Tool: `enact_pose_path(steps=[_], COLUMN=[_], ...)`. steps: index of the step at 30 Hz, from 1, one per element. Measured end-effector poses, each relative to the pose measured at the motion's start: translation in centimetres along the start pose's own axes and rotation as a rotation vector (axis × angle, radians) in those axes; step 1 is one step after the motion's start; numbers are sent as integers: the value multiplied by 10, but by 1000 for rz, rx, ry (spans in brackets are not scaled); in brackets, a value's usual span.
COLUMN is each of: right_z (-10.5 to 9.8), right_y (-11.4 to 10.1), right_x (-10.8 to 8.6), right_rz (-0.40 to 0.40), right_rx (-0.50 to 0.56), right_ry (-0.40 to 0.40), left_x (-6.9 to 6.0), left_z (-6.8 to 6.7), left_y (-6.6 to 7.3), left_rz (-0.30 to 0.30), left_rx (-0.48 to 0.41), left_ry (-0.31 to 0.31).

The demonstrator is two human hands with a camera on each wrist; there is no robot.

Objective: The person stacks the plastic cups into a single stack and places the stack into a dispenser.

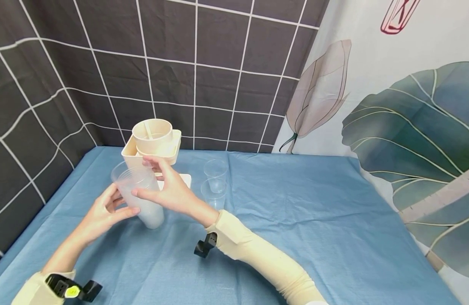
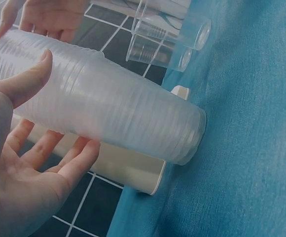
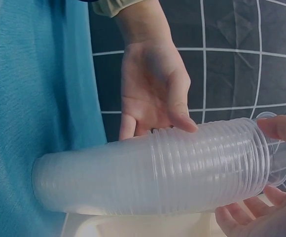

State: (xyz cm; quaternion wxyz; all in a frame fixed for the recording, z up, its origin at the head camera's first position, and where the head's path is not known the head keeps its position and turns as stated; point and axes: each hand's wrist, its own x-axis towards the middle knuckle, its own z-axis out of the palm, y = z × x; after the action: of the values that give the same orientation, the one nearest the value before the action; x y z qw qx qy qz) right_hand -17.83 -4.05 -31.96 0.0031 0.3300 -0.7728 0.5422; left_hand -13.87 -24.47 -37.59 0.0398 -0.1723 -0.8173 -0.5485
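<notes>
A tall stack of clear plastic cups (image 1: 143, 199) leans slightly, its base on the blue cloth. Around its middle, the left hand (image 1: 102, 214) holds it, thumb on one side and fingers on the other; the left wrist view shows the stack (image 2: 113, 98) between that thumb and the curled fingers. Up at the rim, the right hand (image 1: 167, 186) pinches the topmost cup between thumb and fingers. In the right wrist view this top cup (image 3: 281, 160) sticks out a little beyond the rest of the stack.
Behind the stack stands a cream tray (image 1: 129, 150) bearing a round cream container (image 1: 154, 137) with a divider. A white flat piece (image 1: 186, 180) lies partly hidden by the right hand. Separate clear cups (image 1: 215, 169) stand right of it on the blue cloth (image 1: 295, 212).
</notes>
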Motion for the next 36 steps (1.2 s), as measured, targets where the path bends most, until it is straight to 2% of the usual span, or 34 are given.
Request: enact_pose_path(steps=[14,23,36], right_z=[-1,0,0], right_y=[0,-2,0], right_x=[-2,-4,-4], right_rz=[5,60,83], right_rx=[-3,33,40], right_ry=[-9,-9,-24], left_x=[-1,-1,-2], left_z=[0,1,2], left_y=[1,-1,-1], left_rz=[9,20,17], left_rx=[-9,-12,-20], left_ry=[1,4,5])
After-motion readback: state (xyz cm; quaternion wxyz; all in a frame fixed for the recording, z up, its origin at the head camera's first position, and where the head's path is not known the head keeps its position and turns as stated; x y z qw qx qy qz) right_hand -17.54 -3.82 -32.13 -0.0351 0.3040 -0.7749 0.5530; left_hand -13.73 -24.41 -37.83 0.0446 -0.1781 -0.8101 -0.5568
